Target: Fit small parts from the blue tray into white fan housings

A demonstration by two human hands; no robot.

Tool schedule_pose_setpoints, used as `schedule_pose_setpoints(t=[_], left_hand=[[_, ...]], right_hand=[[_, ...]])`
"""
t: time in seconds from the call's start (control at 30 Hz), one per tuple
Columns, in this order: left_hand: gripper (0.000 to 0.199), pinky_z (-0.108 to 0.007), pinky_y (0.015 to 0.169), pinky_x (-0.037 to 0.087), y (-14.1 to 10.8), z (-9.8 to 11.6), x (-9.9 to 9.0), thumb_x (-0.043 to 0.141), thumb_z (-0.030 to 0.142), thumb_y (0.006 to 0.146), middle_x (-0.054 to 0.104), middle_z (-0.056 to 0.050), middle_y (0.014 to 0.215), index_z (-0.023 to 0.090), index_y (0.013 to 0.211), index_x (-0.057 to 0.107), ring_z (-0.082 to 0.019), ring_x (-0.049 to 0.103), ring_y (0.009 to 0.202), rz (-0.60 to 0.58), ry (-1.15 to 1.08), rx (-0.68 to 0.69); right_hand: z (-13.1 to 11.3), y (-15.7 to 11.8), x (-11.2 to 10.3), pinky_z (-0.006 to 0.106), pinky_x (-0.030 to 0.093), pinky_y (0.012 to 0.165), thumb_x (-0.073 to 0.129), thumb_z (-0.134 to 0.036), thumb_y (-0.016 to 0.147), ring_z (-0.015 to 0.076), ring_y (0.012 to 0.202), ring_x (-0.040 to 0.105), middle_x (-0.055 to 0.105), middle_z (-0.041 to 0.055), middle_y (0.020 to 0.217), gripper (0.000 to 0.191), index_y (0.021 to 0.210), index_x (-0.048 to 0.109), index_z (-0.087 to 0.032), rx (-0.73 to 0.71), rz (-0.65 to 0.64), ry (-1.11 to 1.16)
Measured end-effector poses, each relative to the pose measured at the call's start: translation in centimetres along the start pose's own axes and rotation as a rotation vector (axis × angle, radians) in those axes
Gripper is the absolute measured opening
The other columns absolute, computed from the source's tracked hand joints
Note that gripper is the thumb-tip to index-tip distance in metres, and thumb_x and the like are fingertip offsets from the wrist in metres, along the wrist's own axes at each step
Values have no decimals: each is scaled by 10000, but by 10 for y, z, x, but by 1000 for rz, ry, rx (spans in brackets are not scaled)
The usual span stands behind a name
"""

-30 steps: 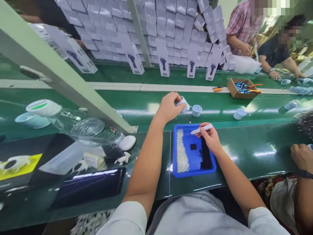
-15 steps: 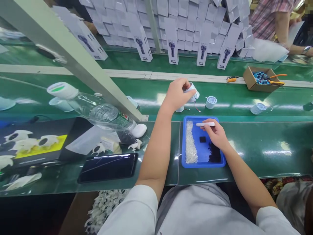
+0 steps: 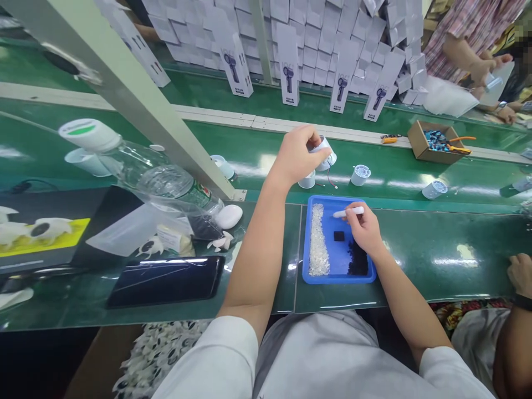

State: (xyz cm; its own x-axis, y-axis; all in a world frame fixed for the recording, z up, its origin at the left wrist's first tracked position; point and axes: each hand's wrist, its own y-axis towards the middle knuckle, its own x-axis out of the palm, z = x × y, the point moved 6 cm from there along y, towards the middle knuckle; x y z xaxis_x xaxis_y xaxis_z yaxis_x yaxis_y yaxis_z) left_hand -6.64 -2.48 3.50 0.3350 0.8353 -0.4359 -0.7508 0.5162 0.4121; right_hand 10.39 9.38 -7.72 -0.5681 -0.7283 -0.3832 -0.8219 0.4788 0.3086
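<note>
My left hand is closed on a white cylindrical part with thin wires hanging from it, above the green bench. Between the fingers of my right hand is a white pen-like tool, its tip over a blue tray. Clear small pieces lie in a strip along the tray's left side. At the lower right of the tray are black pieces, and a black square sits near its middle. Another white cylinder stands just below my left hand.
More white cylinders stand to the right. A plastic bottle, a black phone and a slanted metal post are at left. Behind are stacked white boxes and a cardboard box. Another person's hand rests at right.
The view has shifted slightly. Both hands keep their holds, and the tool remains over the tray. Another person's hand has come into view at the right edge.
</note>
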Motion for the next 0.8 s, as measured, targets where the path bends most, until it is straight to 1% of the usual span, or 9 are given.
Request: schedule_pose_setpoints(t=[0.1, 0.2, 0.27, 0.47, 0.67, 0.8], left_hand=[[228, -325, 789, 460, 0, -1, -1, 629, 132, 689, 517, 1, 740, 198, 628, 419, -137, 495, 768, -6, 18, 3], [225, -322, 783, 459, -1, -1, -2, 635, 142, 690, 521, -1, 747, 200, 638, 424, -142, 497, 784, 3, 5, 12], [222, -322, 778, 458, -1, -1, -3, 636, 147, 696, 517, -1, 748, 200, 642, 427, -145, 503, 794, 8, -3, 13], [213, -324, 764, 452, -1, -3, -2, 630, 158, 708, 520, 7, 748, 198, 645, 431, -134, 497, 763, 4, 16, -8], [205, -315, 755, 450, -1, -4, -2, 640, 181, 701, 529, 9, 756, 202, 662, 440, -139, 502, 784, 14, -7, -9], [209, -318, 771, 451, -2, -3, -4, 647, 179, 697, 541, 3, 771, 203, 651, 445, -147, 513, 799, 13, -35, -36]], right_hand=[[-11, 0, -10, 281, 427, 548, 552, -361, 890, 129, 543, 501, 534, -30, 619, 204, 737, 515, -231, -82, 76, -132], [-17, 1, -22, 280, 423, 582, 528, -368, 913, 128, 573, 497, 530, -30, 647, 208, 758, 496, -232, -152, 203, -174], [-15, 2, -26, 282, 427, 598, 502, -403, 934, 130, 579, 503, 528, -33, 642, 232, 775, 483, -235, -154, 243, -159], [-2, 6, -24, 288, 444, 615, 468, -495, 951, 136, 583, 538, 551, -34, 629, 304, 785, 466, -239, -109, 207, -113], [-1, 6, -22, 282, 446, 613, 448, -565, 942, 133, 582, 558, 572, -30, 628, 362, 791, 468, -237, -82, 199, -75], [-2, 5, -23, 282, 442, 613, 443, -596, 931, 133, 581, 549, 585, -22, 634, 385, 797, 472, -236, -70, 197, -64]])
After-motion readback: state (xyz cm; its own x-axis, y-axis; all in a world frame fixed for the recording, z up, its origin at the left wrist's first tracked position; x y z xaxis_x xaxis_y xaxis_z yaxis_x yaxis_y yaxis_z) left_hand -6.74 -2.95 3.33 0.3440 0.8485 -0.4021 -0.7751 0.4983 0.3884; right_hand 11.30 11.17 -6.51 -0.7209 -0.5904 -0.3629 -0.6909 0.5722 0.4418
